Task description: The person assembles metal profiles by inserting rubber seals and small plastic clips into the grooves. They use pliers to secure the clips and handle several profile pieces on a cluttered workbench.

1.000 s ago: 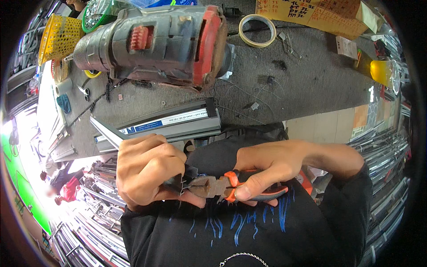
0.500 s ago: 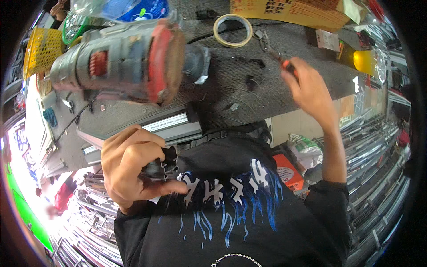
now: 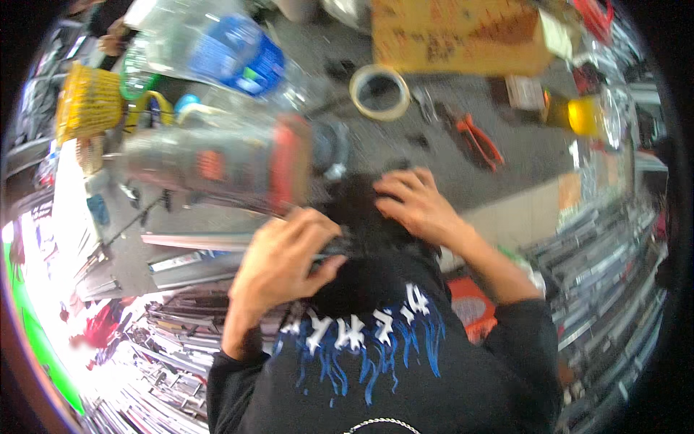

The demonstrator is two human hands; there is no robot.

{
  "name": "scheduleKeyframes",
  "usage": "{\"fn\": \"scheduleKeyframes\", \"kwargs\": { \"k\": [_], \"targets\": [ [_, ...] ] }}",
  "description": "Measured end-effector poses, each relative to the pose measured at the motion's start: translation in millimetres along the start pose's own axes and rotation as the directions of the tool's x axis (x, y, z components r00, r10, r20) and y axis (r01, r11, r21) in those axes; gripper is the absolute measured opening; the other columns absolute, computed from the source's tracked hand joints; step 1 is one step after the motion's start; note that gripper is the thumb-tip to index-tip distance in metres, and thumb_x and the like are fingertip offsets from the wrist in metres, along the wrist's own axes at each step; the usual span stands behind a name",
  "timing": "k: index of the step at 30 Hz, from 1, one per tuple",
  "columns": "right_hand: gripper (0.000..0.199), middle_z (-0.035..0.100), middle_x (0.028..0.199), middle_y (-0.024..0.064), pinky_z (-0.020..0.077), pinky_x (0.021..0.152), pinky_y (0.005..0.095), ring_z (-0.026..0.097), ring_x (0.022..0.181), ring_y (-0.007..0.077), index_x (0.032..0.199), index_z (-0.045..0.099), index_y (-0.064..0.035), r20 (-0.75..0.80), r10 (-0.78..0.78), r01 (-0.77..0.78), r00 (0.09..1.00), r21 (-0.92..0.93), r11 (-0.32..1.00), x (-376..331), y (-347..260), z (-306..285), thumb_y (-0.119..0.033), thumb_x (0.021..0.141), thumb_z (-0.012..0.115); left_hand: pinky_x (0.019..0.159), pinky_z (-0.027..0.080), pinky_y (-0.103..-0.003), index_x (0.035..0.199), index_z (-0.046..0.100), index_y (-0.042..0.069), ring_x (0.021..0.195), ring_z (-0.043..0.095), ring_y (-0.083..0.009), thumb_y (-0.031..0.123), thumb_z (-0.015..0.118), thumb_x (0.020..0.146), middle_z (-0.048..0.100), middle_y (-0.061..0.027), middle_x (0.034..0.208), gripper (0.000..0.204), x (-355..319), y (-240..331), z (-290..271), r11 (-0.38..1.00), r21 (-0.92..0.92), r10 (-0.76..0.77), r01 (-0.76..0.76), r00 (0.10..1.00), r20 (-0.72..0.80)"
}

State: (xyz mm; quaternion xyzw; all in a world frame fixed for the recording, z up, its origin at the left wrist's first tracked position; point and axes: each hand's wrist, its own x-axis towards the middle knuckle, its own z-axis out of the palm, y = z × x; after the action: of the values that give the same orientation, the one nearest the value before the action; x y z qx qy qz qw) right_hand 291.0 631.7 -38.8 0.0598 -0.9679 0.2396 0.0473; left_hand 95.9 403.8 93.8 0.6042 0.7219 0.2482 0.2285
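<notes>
My left hand is closed around a long metal profile, whose pale length runs out to the left along the bench's near edge. Its dark end, by my fingers, is blurred. My right hand hovers near the front edge with fingers apart and nothing visible in them. Beyond it, red-handled pliers lie on the dark bench top. Just above my left hand looms a large grey and red machine, smeared by motion.
A roll of tape lies near a cardboard box at the back. Plastic bags with a blue print and a yellow basket stand far left. At right are a small box and a yellow-capped item. Racked metal lengths flank the bench.
My right hand has let go of the pliers, which now lie on the bench, and has moved left and nearer. My left hand has shifted right and slightly up with the profile.
</notes>
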Motion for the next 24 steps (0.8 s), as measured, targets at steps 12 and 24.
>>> {"fn": "scheduleKeyframes", "kwargs": {
  "k": [12,24],
  "targets": [
    [0.022,0.067,0.098,0.0124,0.0558,0.081,0.0366,0.069,0.09,0.0267,0.111,0.071,0.0003,0.041,0.464,-0.315,0.885,0.786,0.532,57,-19,-16,-0.011,0.095,0.079,0.081,0.062,-0.042,0.113,0.075,0.012,0.099,0.074,-0.0286,0.025,0.084,0.092,0.071,-0.0049,0.113,0.027,19,-27,44,0.994,0.064,-0.07,0.087,0.971,-0.229],
    [0.018,0.075,0.09,0.0033,0.0554,0.069,0.0281,0.067,0.077,0.0079,0.103,0.072,0.0015,0.159,0.497,-0.253,0.853,0.959,0.129,60,-34,-29,-0.011,0.097,0.084,0.085,0.06,-0.043,0.106,0.074,0.008,0.1,0.075,-0.0324,0.009,0.09,0.082,0.077,-0.0074,0.112,0.029,18,-25,39,0.997,0.002,-0.071,0.076,0.935,-0.349]
  ]
}}
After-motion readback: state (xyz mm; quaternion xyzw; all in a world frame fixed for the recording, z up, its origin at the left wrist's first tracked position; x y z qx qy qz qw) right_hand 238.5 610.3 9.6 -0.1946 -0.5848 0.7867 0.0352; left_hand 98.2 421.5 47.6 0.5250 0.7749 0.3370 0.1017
